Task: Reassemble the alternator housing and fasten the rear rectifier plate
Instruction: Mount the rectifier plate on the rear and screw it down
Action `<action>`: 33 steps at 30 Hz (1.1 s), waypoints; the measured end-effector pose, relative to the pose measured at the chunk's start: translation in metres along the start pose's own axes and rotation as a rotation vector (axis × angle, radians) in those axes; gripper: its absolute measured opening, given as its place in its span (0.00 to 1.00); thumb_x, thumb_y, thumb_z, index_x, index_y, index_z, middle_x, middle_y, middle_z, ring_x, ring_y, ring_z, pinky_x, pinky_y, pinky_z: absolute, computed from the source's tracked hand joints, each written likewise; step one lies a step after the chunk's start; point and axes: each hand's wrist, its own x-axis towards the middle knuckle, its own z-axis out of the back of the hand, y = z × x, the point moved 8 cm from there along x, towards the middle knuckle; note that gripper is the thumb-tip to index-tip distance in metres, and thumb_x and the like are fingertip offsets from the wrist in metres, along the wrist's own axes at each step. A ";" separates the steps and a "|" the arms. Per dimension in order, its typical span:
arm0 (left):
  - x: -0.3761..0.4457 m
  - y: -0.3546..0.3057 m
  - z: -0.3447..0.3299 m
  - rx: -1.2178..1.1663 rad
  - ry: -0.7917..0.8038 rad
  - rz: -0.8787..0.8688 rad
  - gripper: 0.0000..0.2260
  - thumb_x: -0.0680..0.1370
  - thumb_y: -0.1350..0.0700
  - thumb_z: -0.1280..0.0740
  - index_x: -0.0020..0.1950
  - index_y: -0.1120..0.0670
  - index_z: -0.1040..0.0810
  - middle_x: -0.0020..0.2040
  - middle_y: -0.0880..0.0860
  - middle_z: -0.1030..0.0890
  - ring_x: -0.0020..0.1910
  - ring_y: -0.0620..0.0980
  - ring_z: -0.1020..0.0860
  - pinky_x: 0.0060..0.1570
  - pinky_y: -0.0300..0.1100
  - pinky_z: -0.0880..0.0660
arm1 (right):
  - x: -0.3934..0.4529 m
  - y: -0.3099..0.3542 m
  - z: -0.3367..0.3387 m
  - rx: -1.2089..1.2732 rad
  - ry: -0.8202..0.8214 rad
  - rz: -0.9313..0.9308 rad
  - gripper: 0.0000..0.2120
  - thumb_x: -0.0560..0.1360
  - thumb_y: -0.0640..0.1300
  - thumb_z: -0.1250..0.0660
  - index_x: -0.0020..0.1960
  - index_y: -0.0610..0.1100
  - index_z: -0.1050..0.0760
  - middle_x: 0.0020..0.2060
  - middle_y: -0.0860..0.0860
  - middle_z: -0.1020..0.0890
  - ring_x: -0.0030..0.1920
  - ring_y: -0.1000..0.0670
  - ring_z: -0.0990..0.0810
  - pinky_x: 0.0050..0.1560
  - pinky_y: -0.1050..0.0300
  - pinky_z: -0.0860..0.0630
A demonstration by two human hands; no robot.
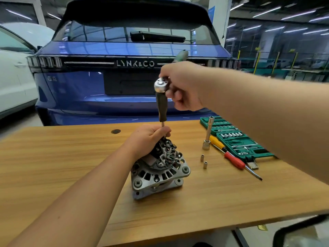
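Head view: alternator (pixel 159 172) stands upright mid-table, rectifier plate (pixel 166 154) on top, exposed. Left hand (pixel 148 139) curls around the driver shaft (pixel 162 124) right at the plate; right hand (pixel 181 86) grips the ratchet (pixel 161 85) atop the dark driver handle (pixel 162 107) — tall stack. Risk: side load tips the bit off the fastener, or rocks the housing on the wooden table (pixel 62 163). Housing looks grey, ribbed, cast. Two loose sockets (pixel 203 161) and a green socket case (pixel 236 138) sit right.

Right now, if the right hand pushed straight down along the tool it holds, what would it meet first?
Probably the left hand, which grips the tool's shaft just above the alternator; depth is unclear from one view.
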 end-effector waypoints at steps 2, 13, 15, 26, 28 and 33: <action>0.001 0.000 -0.001 0.040 0.007 -0.016 0.16 0.83 0.38 0.44 0.55 0.41 0.18 0.51 0.34 0.19 0.52 0.33 0.24 0.50 0.36 0.29 | 0.000 -0.012 0.005 0.161 -0.075 0.001 0.07 0.78 0.49 0.36 0.46 0.45 0.27 0.24 0.53 0.30 0.22 0.54 0.36 0.27 0.65 0.32; 0.007 0.001 -0.002 0.084 0.004 0.003 0.15 0.82 0.37 0.43 0.48 0.39 0.18 0.44 0.32 0.19 0.46 0.28 0.25 0.45 0.37 0.30 | -0.011 -0.025 -0.008 0.636 0.197 0.293 0.04 0.75 0.42 0.31 0.50 0.45 0.22 0.44 0.51 0.16 0.45 0.50 0.18 0.48 0.58 0.25; 0.006 -0.001 -0.002 0.087 0.013 0.011 0.15 0.83 0.39 0.43 0.45 0.38 0.20 0.40 0.28 0.21 0.44 0.26 0.25 0.44 0.38 0.31 | -0.007 -0.029 -0.009 0.803 0.064 0.294 0.03 0.77 0.39 0.31 0.51 0.42 0.22 0.43 0.50 0.18 0.45 0.50 0.19 0.51 0.59 0.24; 0.008 0.002 0.000 0.052 0.035 0.003 0.16 0.83 0.38 0.43 0.48 0.40 0.17 0.49 0.37 0.17 0.50 0.34 0.22 0.50 0.38 0.29 | -0.008 -0.025 -0.006 0.725 0.360 0.419 0.14 0.71 0.36 0.33 0.54 0.48 0.27 0.49 0.52 0.15 0.50 0.50 0.18 0.52 0.54 0.26; 0.008 0.002 0.000 0.044 0.042 -0.008 0.16 0.83 0.38 0.42 0.51 0.42 0.16 0.50 0.38 0.17 0.50 0.35 0.22 0.52 0.40 0.28 | -0.002 -0.027 -0.003 0.704 0.386 0.438 0.15 0.71 0.33 0.34 0.54 0.47 0.27 0.49 0.50 0.15 0.50 0.48 0.17 0.53 0.51 0.26; 0.009 0.003 -0.002 0.061 0.039 -0.021 0.17 0.83 0.38 0.42 0.50 0.42 0.16 0.47 0.37 0.17 0.47 0.33 0.23 0.49 0.39 0.28 | 0.001 -0.027 -0.005 0.780 0.324 0.585 0.14 0.72 0.30 0.33 0.51 0.46 0.28 0.48 0.48 0.15 0.51 0.45 0.17 0.50 0.53 0.22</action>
